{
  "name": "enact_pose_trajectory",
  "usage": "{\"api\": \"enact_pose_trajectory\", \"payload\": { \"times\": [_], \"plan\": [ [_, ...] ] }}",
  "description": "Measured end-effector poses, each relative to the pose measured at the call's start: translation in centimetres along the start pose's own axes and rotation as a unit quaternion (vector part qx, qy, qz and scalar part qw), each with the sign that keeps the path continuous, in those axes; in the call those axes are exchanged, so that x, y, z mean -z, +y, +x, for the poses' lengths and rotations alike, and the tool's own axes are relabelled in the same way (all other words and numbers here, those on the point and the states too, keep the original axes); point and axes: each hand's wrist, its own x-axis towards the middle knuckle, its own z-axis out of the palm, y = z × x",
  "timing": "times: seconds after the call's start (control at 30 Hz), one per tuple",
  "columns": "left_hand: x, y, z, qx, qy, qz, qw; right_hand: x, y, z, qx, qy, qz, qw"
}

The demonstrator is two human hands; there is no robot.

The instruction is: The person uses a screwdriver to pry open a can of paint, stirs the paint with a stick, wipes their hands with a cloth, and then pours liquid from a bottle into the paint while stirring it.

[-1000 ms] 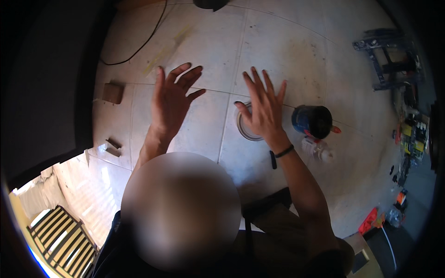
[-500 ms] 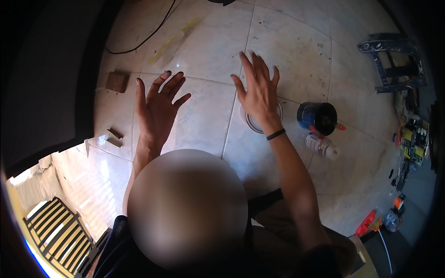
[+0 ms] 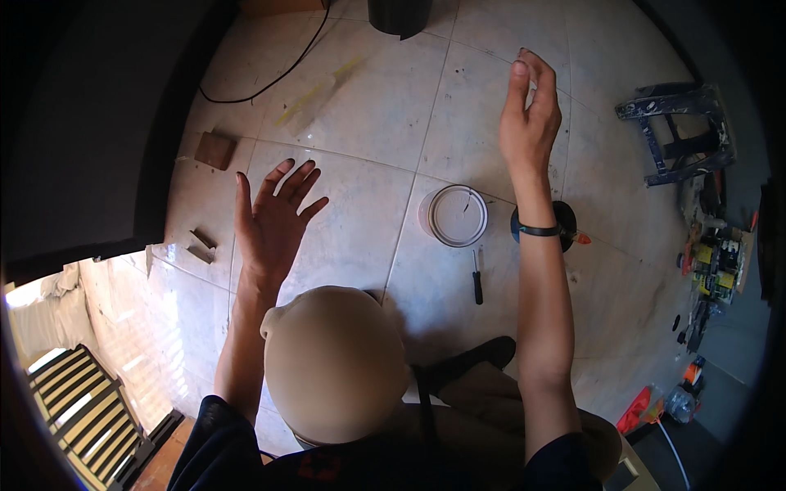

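Observation:
My left hand (image 3: 277,217) is raised above the tiled floor, palm up, with its fingers spread and nothing in it. My right hand (image 3: 532,123) is held out farther ahead, thumb and fingers bent with a gap between them; I see nothing in it. A dark band circles that wrist. Between my arms stands a round, lidded metal can (image 3: 458,217) with a pale top and a dark mark on it. A screwdriver (image 3: 478,286) with a black handle lies just nearer to me. A dark can (image 3: 565,221) is partly hidden behind my right wrist, an orange-tipped object (image 3: 582,239) beside it.
A brown block (image 3: 215,150) and small scraps (image 3: 201,245) lie at the left. A black cable (image 3: 286,82) and a black cylindrical container (image 3: 399,15) are at the far side. To the right are a paint-spattered blue stool (image 3: 679,131) and assorted clutter (image 3: 714,274).
My right hand has moved off the lidded can, ahead and to the right, uncovering the can; the screwdriver now shows. The small bottle near the dark can is out of sight. My left hand stays spread.

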Motion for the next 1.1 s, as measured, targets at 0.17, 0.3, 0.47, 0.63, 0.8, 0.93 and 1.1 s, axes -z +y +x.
{"api": "enact_pose_trajectory", "payload": {
  "times": [0.17,0.3,0.47,0.63,0.8,0.93,1.1],
  "plan": [
    [-0.2,-0.5,-0.7,0.011,0.026,0.005,1.0,-0.9,0.1,-8.8,0.083,-0.049,-0.081,0.992],
    [-0.2,-1.1,-0.2,0.018,0.024,0.016,0.999,-0.5,-0.3,-14.6,0.125,-0.093,-0.196,0.968],
    [0.3,-0.8,0.1,0.035,0.023,-0.03,0.999,-1.0,0.6,-16.2,0.102,-0.173,-0.306,0.931],
    [0.0,-0.2,0.4,0.019,0.013,-0.015,1.0,-0.5,-0.3,-10.2,0.08,-0.026,-0.211,0.974],
    [1.5,-0.7,-0.5,0.03,0.042,-0.025,0.998,-2.3,-4.5,-7.5,0.14,0.035,-0.146,0.979],
    [0.4,-0.9,0.0,0.037,0.02,-0.048,0.998,-5.0,0.2,-16.1,0.104,-0.188,-0.304,0.928],
    [-0.2,0.6,-0.1,0.014,-0.018,-0.069,0.997,-3.9,0.1,-14.8,0.068,-0.189,-0.212,0.956]
  ]
}}
